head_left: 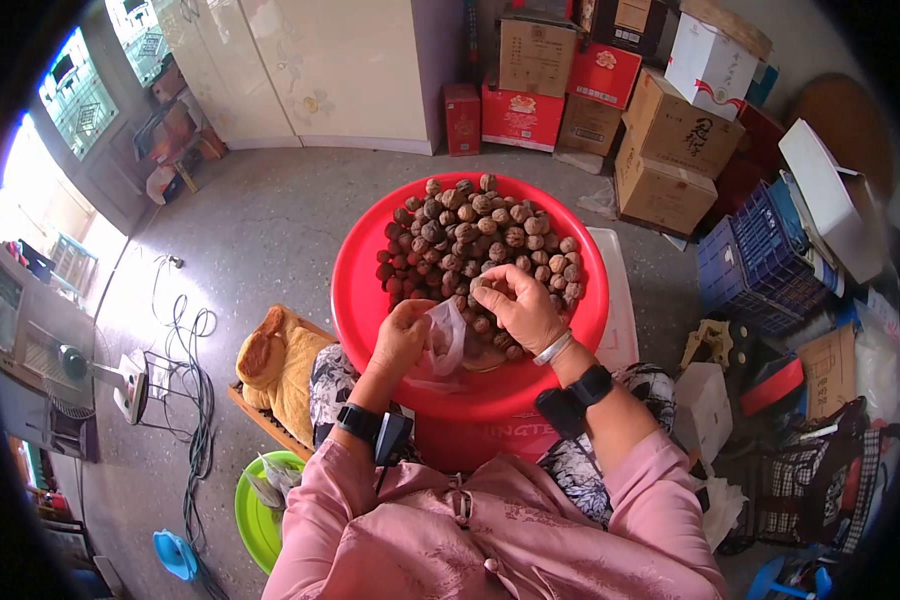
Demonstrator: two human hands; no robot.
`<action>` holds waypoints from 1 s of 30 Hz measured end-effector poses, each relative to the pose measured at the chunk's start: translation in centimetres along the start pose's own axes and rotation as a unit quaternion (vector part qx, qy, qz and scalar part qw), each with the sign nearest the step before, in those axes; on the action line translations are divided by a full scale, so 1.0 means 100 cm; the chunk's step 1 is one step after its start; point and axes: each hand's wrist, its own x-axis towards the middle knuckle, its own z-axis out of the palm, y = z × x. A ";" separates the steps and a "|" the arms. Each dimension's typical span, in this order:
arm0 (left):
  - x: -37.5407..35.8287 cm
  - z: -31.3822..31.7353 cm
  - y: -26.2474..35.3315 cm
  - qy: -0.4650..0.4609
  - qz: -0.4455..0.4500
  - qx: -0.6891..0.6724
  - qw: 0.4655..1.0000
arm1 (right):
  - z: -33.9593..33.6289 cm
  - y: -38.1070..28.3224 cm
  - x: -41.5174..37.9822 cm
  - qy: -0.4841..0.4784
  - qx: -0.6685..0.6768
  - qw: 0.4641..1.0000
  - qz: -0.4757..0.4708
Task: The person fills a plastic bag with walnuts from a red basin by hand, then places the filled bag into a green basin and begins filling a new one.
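A wide red plastic basin (348, 290) in front of my lap holds a heap of brown walnuts (465, 230), piled toward its far side. My left hand (402, 335) is closed on the rim of a thin, clear plastic bag (444, 342), which hangs over the near part of the basin. Just right of the bag's mouth, my right hand (526, 308) has its thumb and fingers pinched around what looks like a walnut, partly hidden by the fingers. What lies inside the bag is hard to make out.
Stacked cardboard boxes (670, 150) stand at the back right, beside blue crates (760, 255). A yellow cushion (290, 362) sits on a low seat at left, near a green basin (258, 515). Cables (198, 400) and a fan (100, 375) are farther left.
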 end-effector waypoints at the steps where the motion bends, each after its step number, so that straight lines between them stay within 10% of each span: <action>1: 0.001 0.000 -0.001 -0.005 -0.003 -0.002 1.000 | 0.004 0.001 0.000 0.035 -0.022 0.997 -0.066; 7: 0.002 -0.001 -0.001 -0.020 -0.006 -0.013 1.000 | 0.025 0.013 -0.003 -0.009 -0.100 0.989 -0.108; 13: 0.001 -0.001 0.002 -0.018 -0.008 0.014 1.000 | 0.007 0.026 0.008 -0.010 0.198 0.952 0.232; 30: 0.004 -0.001 -0.005 -0.007 0.003 0.013 1.000 | -0.005 0.026 0.004 -0.137 0.319 0.925 0.155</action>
